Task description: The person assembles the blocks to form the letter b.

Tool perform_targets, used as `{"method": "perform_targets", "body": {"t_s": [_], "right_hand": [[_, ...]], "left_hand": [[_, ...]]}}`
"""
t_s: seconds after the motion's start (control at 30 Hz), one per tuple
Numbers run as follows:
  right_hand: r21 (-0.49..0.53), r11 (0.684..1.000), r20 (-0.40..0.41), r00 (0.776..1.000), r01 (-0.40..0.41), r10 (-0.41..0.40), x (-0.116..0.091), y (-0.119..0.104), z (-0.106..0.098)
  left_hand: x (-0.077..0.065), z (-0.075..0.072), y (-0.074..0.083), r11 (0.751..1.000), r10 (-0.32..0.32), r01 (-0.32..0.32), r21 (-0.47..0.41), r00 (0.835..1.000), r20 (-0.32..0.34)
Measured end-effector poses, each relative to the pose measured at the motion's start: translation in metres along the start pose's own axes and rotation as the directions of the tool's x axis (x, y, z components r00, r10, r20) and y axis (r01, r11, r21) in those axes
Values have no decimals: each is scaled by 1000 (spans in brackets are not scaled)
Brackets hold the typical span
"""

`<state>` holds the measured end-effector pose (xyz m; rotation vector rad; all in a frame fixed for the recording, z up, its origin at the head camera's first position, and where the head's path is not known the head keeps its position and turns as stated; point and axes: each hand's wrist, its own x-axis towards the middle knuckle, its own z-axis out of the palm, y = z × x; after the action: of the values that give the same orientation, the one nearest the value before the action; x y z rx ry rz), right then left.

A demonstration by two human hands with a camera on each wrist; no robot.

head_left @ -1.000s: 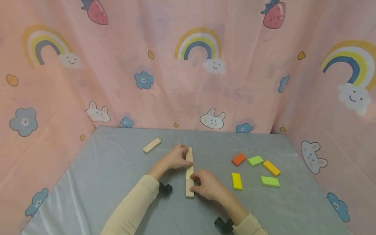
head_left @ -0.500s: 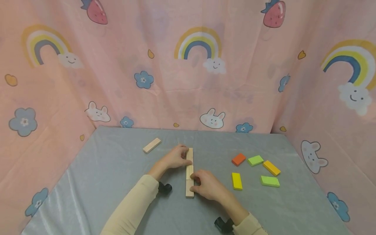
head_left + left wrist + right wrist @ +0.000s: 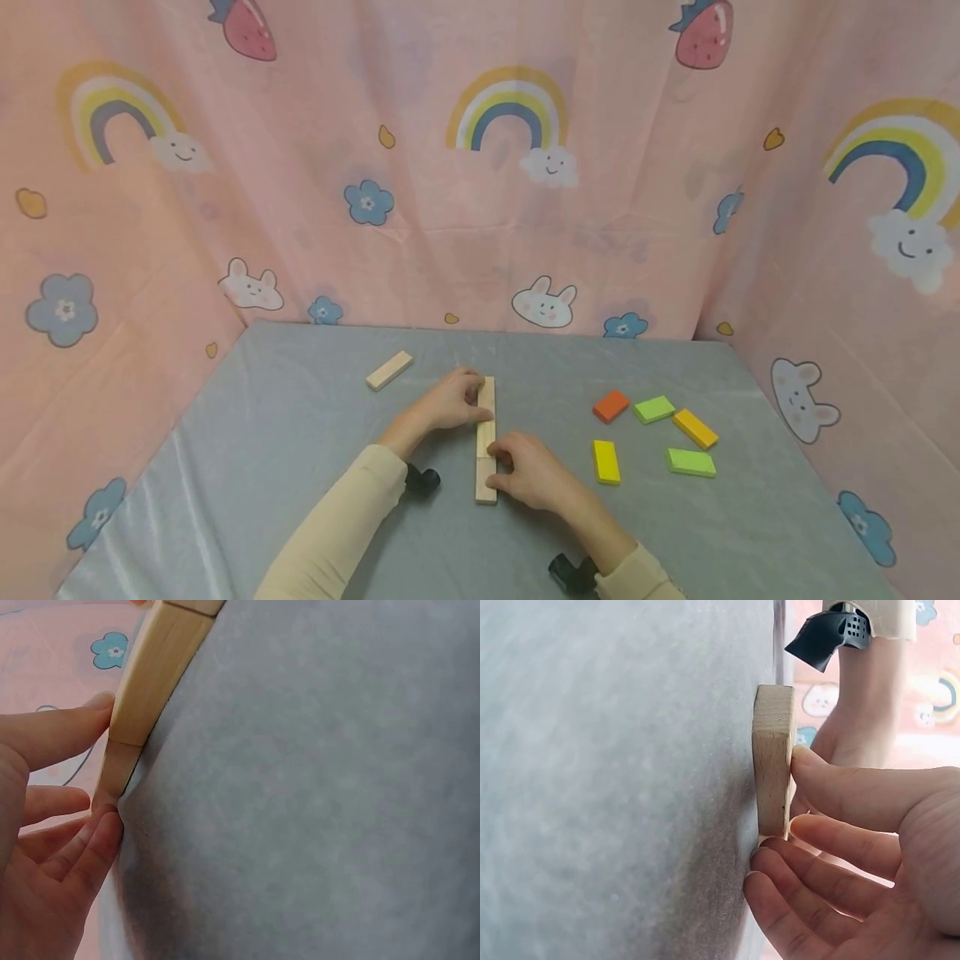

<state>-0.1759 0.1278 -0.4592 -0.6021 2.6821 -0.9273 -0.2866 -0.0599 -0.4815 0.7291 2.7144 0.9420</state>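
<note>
Three plain wooden blocks lie end to end in a straight row: a far block (image 3: 487,397), a middle block (image 3: 483,437) and a near block (image 3: 485,492). My left hand (image 3: 448,402) touches the far block from the left, with the thumb by its joint with the middle one. In the left wrist view, the fingertips (image 3: 109,825) rest at that block's end and side. From the right, my right hand (image 3: 531,472) rests its thumb on the near block and its index finger by the joint with the middle block. The other fingertips (image 3: 767,859) lie low along the side.
A single wooden block (image 3: 389,371) lies at the back left of the grey cloth (image 3: 247,467). Right of the hands are a red block (image 3: 611,406), yellow block (image 3: 606,462), orange-yellow block (image 3: 695,428) and two green blocks (image 3: 654,409). Pink printed curtains surround the table.
</note>
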Motion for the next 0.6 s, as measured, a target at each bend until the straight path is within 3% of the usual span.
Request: {"method": "perform_targets", "body": {"t_s": [0.37,0.6], "right_hand": [[-4,1000,-7,1000,-2,2,0,0,3],[2,1000,-11,1000,-17,17,0,0,2]], "left_hand": [[-9,-14,4,999,25,-25,23,1000,1],[-18,-34,0,1000,23,-21,20,998,-55]]}}
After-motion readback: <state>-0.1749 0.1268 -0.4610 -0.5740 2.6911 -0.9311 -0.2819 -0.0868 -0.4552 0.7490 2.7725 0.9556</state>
